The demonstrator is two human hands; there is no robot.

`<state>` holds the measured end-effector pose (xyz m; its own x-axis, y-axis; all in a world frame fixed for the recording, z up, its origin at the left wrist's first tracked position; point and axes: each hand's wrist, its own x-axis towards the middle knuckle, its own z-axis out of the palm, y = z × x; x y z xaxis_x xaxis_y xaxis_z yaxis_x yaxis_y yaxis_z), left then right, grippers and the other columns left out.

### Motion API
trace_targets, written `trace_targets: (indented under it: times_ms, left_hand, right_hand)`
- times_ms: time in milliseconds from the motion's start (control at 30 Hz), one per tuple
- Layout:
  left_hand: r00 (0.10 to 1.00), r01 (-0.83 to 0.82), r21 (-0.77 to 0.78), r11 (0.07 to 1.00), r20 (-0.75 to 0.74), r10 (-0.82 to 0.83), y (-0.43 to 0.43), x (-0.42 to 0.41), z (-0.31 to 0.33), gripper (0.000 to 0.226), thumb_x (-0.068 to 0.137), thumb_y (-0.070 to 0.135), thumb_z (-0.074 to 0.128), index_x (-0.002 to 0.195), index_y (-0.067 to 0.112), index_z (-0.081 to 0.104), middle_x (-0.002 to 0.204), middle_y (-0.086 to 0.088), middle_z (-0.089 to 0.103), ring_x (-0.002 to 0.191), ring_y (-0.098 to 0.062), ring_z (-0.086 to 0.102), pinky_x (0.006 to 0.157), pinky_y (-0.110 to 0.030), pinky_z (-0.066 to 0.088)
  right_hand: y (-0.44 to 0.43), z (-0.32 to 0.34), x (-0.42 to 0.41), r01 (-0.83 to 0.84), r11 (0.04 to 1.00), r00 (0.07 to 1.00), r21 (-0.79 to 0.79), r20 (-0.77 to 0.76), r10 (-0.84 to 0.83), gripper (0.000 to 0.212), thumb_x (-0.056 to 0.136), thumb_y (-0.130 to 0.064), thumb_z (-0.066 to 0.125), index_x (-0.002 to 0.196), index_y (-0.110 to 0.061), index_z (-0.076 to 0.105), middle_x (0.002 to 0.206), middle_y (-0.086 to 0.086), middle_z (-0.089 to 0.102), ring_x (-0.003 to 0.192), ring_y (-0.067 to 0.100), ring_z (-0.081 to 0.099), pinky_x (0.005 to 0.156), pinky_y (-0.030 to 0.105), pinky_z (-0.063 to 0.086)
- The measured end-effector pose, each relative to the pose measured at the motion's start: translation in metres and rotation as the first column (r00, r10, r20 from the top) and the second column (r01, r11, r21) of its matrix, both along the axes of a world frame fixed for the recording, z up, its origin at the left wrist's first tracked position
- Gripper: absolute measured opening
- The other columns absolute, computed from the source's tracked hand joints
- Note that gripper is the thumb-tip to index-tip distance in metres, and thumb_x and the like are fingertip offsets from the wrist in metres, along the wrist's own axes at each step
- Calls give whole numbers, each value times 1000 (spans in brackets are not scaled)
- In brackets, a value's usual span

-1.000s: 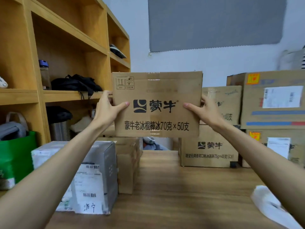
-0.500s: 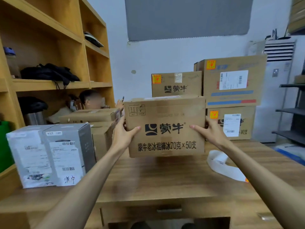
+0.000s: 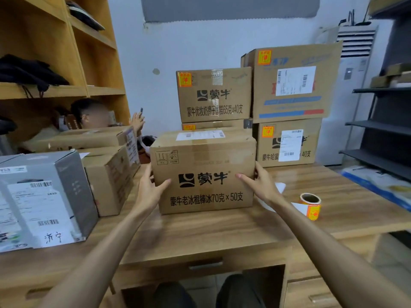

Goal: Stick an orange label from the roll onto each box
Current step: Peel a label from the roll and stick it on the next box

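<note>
Between left hand (image 3: 150,192) and right hand (image 3: 262,188), box (image 3: 204,167) held (roll (image 3: 311,206) rightward)

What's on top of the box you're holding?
A white shipping label lies flat on top of the held box. Nothing else shows there, though the shallow viewing angle makes the top's far edge hard to see.

Box (image 3: 203,172) is down from mid-air at shelf level; its base now rests on the surface (image 3: 200,232). Left hand (image 3: 151,190) and right hand (image 3: 260,185) have come down with it, grip on its side edges.
</note>
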<state>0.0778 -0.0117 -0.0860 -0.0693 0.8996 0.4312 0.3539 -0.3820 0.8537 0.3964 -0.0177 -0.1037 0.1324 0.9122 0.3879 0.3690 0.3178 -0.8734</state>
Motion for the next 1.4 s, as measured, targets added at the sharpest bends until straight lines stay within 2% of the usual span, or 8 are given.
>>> trace_targets:
  times_ms: [133, 200, 300, 467, 667, 867, 1167, 1400]
  left_hand:
    - [952, -299, 89, 950, -46, 304, -3, 5, 0, 86, 87, 19, 78, 157, 20, 27, 154, -6, 42, 140, -23, 40, 116, -48, 35]
    - [898, -366, 378, 850, -96, 429, -11, 18, -2, 67, 86, 19, 77, 143, 12, 43, 135, -10, 53, 123, -23, 50, 106, -45, 42]
    - [914, -63, 630, 774, -276, 299, -26, 58, -6, 37, 88, 14, 75, 120, 7, 57, 109, -5, 59, 89, -15, 56, 80, -32, 52]
    - [746, 432, 261, 863, -642, -179, -25, 161, -16, 27, 98, 34, 60, 122, 23, 55, 116, 13, 51, 74, -9, 51, 71, -32, 51]
    - [658, 606, -2, 796, -562, -502, -18, 257, -29, 28, 97, 25, 64, 125, 20, 60, 128, 8, 56, 101, -10, 52, 86, -25, 38]
    - [673, 636, -197, 746, -330, -662, -27, 292, -51, 18, 96, 19, 66, 109, 13, 56, 80, -1, 59, 46, -6, 58, 37, -27, 46]
    - [702, 623, -181, 761, -301, -646, -12, 285, -68, 16, 102, 17, 57, 91, 10, 68, 60, -4, 57, 46, -8, 55, 47, -32, 53]
    - [692, 627, -152, 764, -341, -636, -2, 277, -66, 15, 101, 18, 59, 95, 12, 72, 64, -2, 62, 51, -6, 59, 52, -30, 56]
  right_hand:
    - [-5, 10, 18, -17, 999, 979, -46, 204, 26, 68, 86, -37, 75, 144, -19, 44, 131, -6, 60, 116, 9, 57, 99, 29, 51]
    - [-16, 15, 38, 13, 999, 956, -52, 295, 3, 63, 88, -39, 73, 142, -19, 47, 129, -7, 57, 113, 8, 55, 89, 23, 50]
    - [-38, 17, 79, 159, 987, 867, 16, 477, -147, 38, 90, -41, 68, 122, -20, 63, 116, -8, 59, 103, 10, 56, 71, 18, 39]
    - [-81, 13, 128, 290, 957, 751, -9, 622, -222, 13, 90, -32, 69, 83, -21, 68, 68, -17, 53, 62, -1, 49, 56, 17, 28]
    - [-102, -8, 161, 264, 962, 766, -73, 621, -163, 6, 88, -22, 71, 89, -28, 70, 69, -22, 58, 65, -5, 54, 55, 15, 34]
    - [-95, -28, 168, 237, 967, 805, -88, 576, -145, 22, 80, -13, 73, 96, -27, 68, 84, -8, 69, 60, 6, 52, 59, 24, 42]
    - [-91, -37, 174, 301, 952, 693, -48, 697, -184, 26, 94, -28, 65, 119, -23, 67, 115, -10, 66, 93, 7, 59, 78, 25, 41]
    - [-89, -41, 171, 334, 941, 729, -50, 647, -225, 12, 93, -32, 66, 87, -23, 64, 85, -3, 63, 76, 15, 54, 70, 37, 43]
